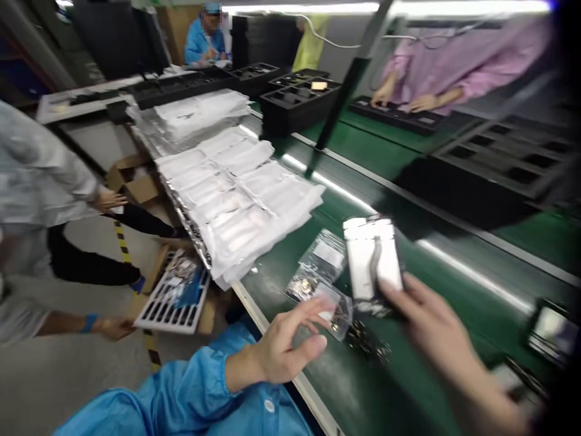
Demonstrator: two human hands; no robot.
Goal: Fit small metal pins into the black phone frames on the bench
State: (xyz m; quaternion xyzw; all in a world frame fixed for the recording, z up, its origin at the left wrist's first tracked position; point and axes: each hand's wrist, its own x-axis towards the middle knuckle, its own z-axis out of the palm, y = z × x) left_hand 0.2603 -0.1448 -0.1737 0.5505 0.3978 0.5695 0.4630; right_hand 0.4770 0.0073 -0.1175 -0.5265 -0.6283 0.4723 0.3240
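My right hand grips a white device by its near end, a dark curved part lying across its face. My left hand, in a blue sleeve, reaches with fingers apart and its fingertips touch a small clear bag of small parts on the green belt. A second clear bag with a white label lies just beyond. Dark loose bits sit below the device.
Rows of white bagged items are stacked at the belt's left edge. Black trays stand farther along. A person in pink works across the belt, and another in white bends over cardboard boxes on the floor.
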